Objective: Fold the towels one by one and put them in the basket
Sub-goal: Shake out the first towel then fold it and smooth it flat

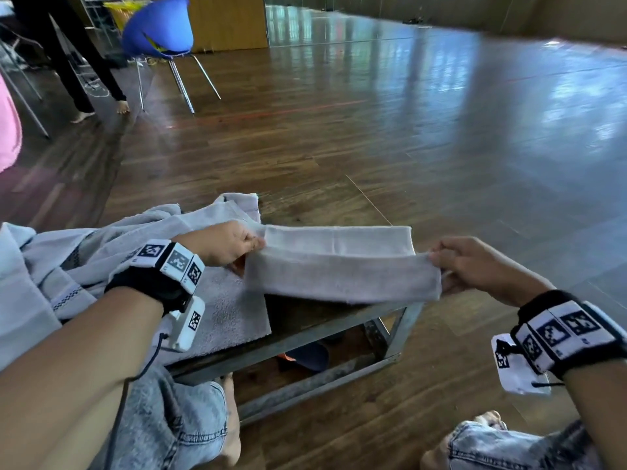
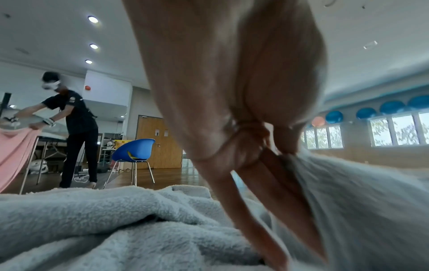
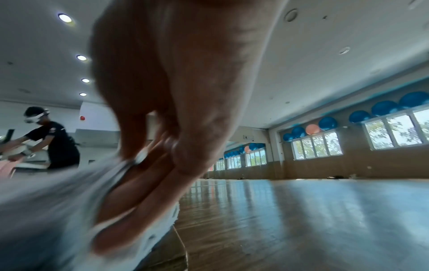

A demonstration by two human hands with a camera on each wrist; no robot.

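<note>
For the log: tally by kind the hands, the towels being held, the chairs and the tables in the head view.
Hands: 2, left hand and right hand
Towel held between them: 1
Blue chair: 1
Low table: 1
Total: 5

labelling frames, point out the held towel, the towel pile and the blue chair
held towel [image 1: 339, 276], head view, middle of the front layer stretched between the hands
towel pile [image 1: 68, 266], head view, crumpled cloth on the left
blue chair [image 1: 159, 28], head view, seat shell
</note>
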